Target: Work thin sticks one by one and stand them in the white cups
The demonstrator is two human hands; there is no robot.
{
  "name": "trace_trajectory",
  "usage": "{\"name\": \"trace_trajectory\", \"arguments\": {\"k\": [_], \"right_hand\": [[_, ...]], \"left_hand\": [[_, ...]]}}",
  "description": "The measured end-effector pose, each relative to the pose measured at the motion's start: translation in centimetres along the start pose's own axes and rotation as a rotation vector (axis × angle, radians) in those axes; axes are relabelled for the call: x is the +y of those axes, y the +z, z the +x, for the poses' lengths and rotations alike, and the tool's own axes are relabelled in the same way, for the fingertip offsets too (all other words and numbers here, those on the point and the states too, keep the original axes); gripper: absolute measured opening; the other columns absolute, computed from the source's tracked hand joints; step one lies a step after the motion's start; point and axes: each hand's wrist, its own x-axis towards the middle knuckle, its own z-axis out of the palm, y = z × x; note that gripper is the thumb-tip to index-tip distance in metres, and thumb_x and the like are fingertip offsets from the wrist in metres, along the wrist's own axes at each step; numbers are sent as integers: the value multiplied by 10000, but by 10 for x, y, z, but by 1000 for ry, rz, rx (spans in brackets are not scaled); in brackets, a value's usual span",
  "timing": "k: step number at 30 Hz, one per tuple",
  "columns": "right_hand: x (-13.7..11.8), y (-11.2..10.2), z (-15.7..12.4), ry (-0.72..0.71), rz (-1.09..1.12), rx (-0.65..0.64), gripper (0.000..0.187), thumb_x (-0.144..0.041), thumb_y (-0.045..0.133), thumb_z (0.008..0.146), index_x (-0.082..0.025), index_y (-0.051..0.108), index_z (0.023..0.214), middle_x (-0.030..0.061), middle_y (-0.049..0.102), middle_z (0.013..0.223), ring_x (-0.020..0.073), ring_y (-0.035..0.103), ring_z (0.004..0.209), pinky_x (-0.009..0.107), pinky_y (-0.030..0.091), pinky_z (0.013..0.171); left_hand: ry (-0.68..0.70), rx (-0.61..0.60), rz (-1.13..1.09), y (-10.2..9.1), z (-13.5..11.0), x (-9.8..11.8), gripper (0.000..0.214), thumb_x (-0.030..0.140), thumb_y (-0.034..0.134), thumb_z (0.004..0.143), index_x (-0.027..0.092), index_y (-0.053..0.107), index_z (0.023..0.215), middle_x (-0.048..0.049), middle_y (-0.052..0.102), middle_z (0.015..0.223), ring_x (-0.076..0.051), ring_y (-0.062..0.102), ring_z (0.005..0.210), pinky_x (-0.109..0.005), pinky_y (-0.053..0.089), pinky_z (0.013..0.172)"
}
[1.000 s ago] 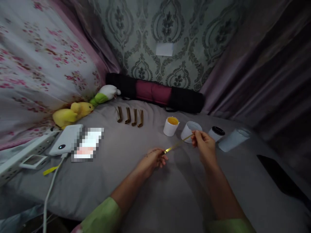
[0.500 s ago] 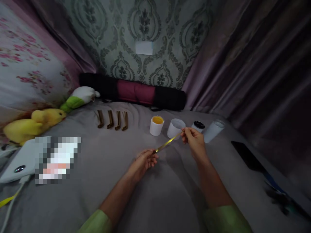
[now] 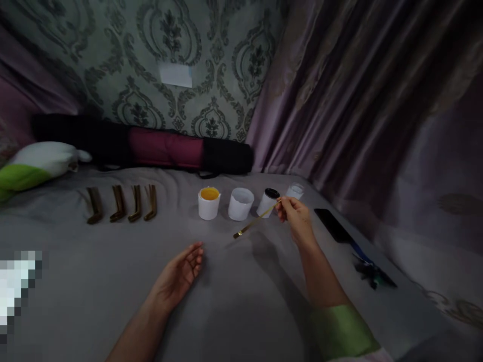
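Note:
My right hand (image 3: 296, 218) pinches a thin paintbrush (image 3: 251, 225) by the end of its golden handle. The brush slants down to the left, its dark bristles hanging over the grey sheet. My left hand (image 3: 179, 279) is apart from the brush, palm turned inward, with loosely bent fingers and nothing in it. Beyond the hands stand a white tub with yellow paint (image 3: 209, 206), a white tub (image 3: 241, 206) whose contents I cannot make out, and a white tub with a black top or contents (image 3: 266, 206). Partly behind my right hand is a clear jar (image 3: 295, 191).
Several brown, L-shaped pieces (image 3: 117, 206) stand in a row at the left. A long black and maroon bag (image 3: 166, 148) lies along the wall, beside a white and green plush toy (image 3: 41, 158). On the right lie a black flat object (image 3: 332, 225) and a dark tangled item (image 3: 372, 274).
My left hand has let go of the brush's bristle end and moved left. The right hand still holds the handle. The view has turned to the right.

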Motion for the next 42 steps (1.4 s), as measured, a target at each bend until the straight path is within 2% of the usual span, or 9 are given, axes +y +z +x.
{"name": "trace_trajectory", "arguments": {"k": [9,13,18,29,42], "right_hand": [[-21,-52,24,-77,-6,191,280,-416,589,665,-140,578,707,-7,539,570,54,424,396,186,298,344],[-31,-68,34,-117,-48,269,243,-380,589,670,-140,581,706,-8,535,565,53,426,390,181,302,334],[-41,-84,44,-149,-109,307,222,-354,563,692,-133,586,706,2,538,570,53,431,390,181,308,336],[-51,-109,75,-220,-226,351,145,-281,535,721,-153,592,681,8,555,584,55,436,373,177,314,313],[-67,-111,95,-214,-330,390,138,-207,488,755,-156,584,671,9,553,573,50,433,366,149,299,280]], "left_hand": [[0,14,-2,-3,-1,-2,209,37,451,754,101,598,888,-49,581,730,-85,547,578,-201,486,515],[9,21,11,-4,0,-2,207,30,442,758,96,600,873,-50,576,730,-82,540,575,-198,484,509],[20,25,23,-4,-1,-2,210,26,432,766,93,596,879,-55,569,735,-82,534,580,-201,484,518],[15,31,21,-5,1,-3,199,33,448,762,87,602,877,-60,567,739,-85,533,584,-203,484,525],[24,31,28,-9,2,-3,201,33,445,771,77,604,886,-64,565,754,-88,543,613,-203,492,545]]}}
